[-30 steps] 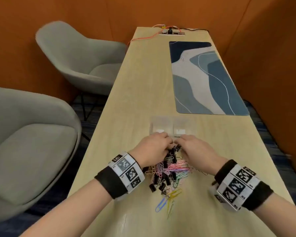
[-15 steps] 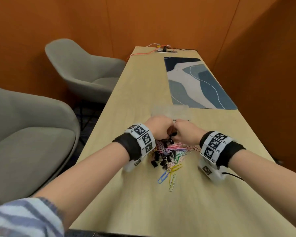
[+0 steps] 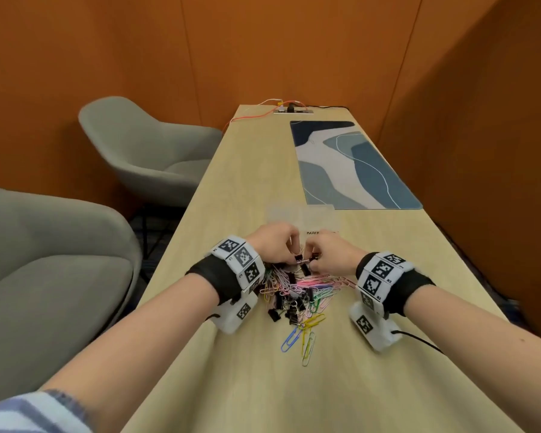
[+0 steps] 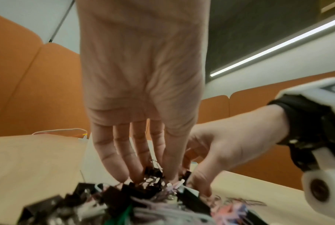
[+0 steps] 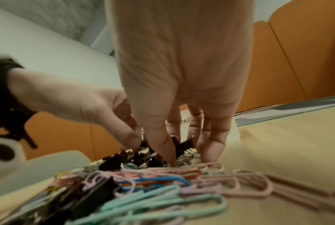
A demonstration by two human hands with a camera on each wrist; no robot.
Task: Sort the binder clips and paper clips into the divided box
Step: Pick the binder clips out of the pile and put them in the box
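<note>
A mixed pile of black binder clips [image 3: 294, 303] and coloured paper clips [image 3: 313, 282] lies on the wooden table [image 3: 263, 182]. Just beyond it stands the clear divided box [image 3: 300, 215], its near label partly hidden by my hands. My hands meet at the pile's far edge. My left hand [image 3: 291, 256] pinches a black binder clip [image 4: 153, 172] with thumb and fingertips. My right hand [image 3: 314, 260] curls thumb and fingers round another black binder clip [image 5: 182, 144]. Several loose blue and yellow paper clips [image 3: 303, 335] lie nearest me.
A blue patterned mat [image 3: 347, 167] lies at the far right of the table. A power socket with cables [image 3: 289, 109] sits at the far end. Two grey chairs [image 3: 144, 151] stand to the left. Orange walls close in on the right.
Both hands have stayed together at the far edge of the pile, working at the black binder clips. The head view has tipped up and now shows more wall and forearm.
</note>
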